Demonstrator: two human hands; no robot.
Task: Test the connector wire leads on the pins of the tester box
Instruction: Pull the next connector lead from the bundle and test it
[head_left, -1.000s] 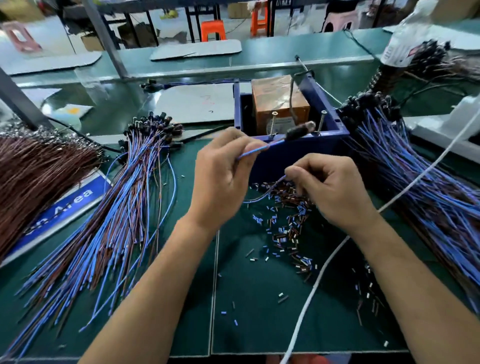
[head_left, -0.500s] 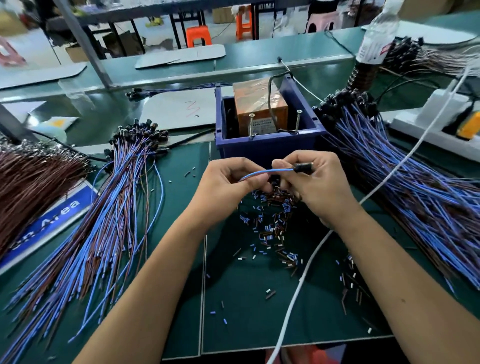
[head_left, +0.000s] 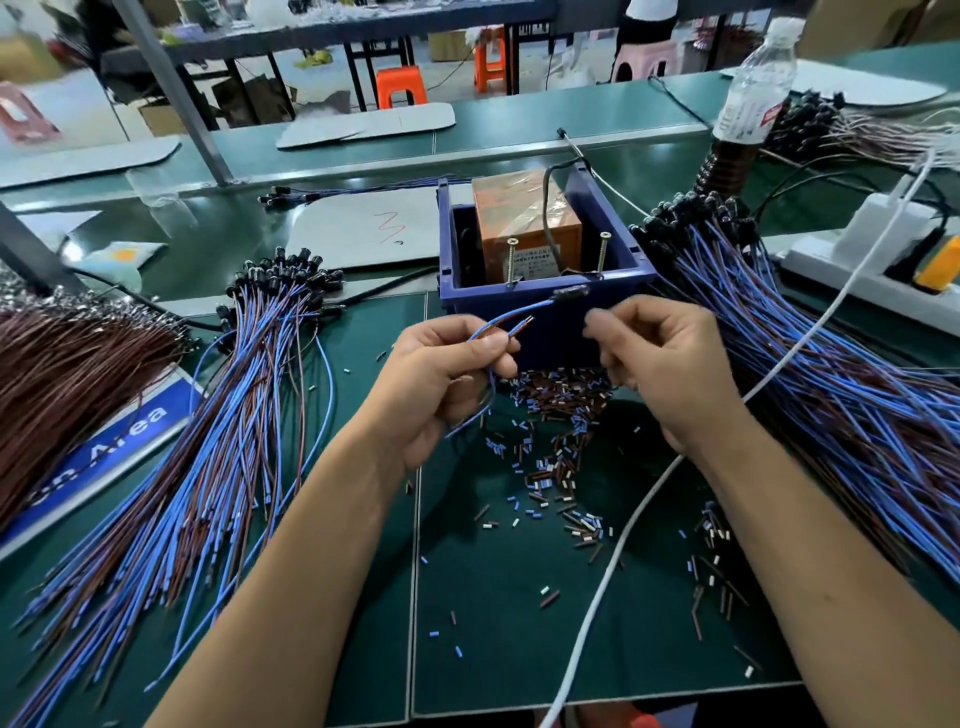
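Pinching one blue-and-brown connector wire (head_left: 498, 325) between thumb and forefinger of left hand (head_left: 441, 379), in front of blue tester box (head_left: 540, 296) on green worktop (head_left: 519, 623). Stripped lead ends (head_left: 524, 323) poking up past the thumb, angled toward the box front, short of the two upright screw pins (head_left: 511, 260) at its near rim. Black connector plug (head_left: 570, 293) at the wire's far end, lying against the box's front edge. Loop of same wire hanging below the left palm.

Right hand (head_left: 660, 364) just right of the plug, fingers (head_left: 602, 319) curled loosely; tips blurred, cannot tell whether pinching anything.

Orange block (head_left: 524, 218) inside box, wrapped in clear film; printed label on its near face too small to read.

Heaped on worktop left: bundle of blue and brown wires (head_left: 208, 441) with black plugs at far end. Right: larger like bundle (head_left: 831, 389). Between forearms: scatter of cut insulation bits (head_left: 550, 457). White cable (head_left: 623, 530) crossing under right forearm.

Blue sign (head_left: 104, 457) at left, partly covered; legible: "Area". Water bottle (head_left: 753, 88) beyond the box, label unreadable. White card (head_left: 363, 228) with a red scribble, no words.
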